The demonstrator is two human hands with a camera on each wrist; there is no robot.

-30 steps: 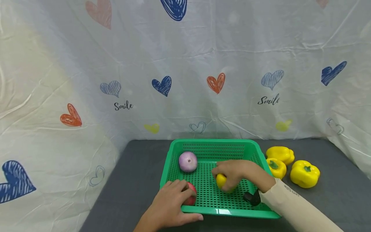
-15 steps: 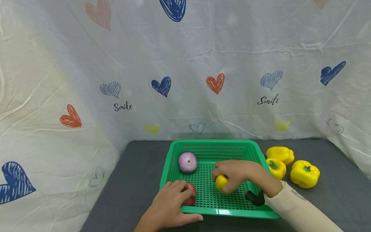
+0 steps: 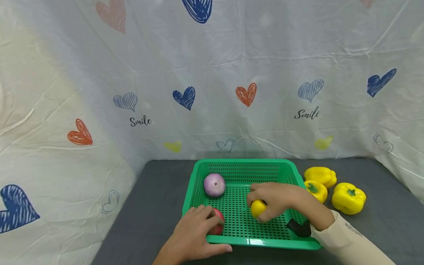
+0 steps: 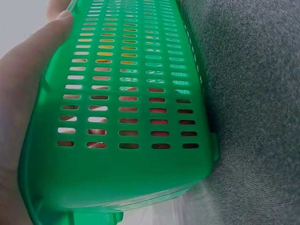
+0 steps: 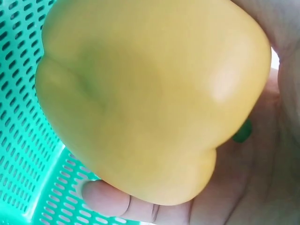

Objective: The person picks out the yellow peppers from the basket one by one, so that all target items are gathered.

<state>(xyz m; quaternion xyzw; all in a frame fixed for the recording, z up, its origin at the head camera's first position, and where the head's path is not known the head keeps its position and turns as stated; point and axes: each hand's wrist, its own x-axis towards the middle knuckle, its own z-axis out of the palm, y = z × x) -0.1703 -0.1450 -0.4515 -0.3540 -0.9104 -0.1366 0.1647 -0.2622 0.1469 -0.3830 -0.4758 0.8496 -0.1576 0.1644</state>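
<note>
A yellow bell pepper (image 3: 258, 208) is in my right hand (image 3: 275, 198), fingers and thumb curled round it, inside the green plastic basket (image 3: 251, 242). In the right wrist view the bell pepper (image 5: 154, 93) fills most of the picture, its green stem partly showing by the palm. My left hand (image 3: 195, 232) grips the basket's near-left rim, thumb along the outside and fingers reaching over the inside. Beside those fingers lies a red round fruit (image 3: 217, 224), partly covered by them. A pale purple onion-like vegetable (image 3: 214, 185) sits at the basket's back left.
To the right of the basket, yellow bell peppers stand on the dark grey tabletop (image 3: 165, 191): one at the back (image 3: 320, 177), one against the basket (image 3: 316, 190), another further right (image 3: 349, 198). Behind hangs a white heart-print curtain (image 3: 212, 73). A black device (image 3: 299, 228) is at my right wrist.
My right hand has shifted slightly to the right with the yellow bell pepper in its grip. The left hand, the basket and the other produce have stayed where they were.
</note>
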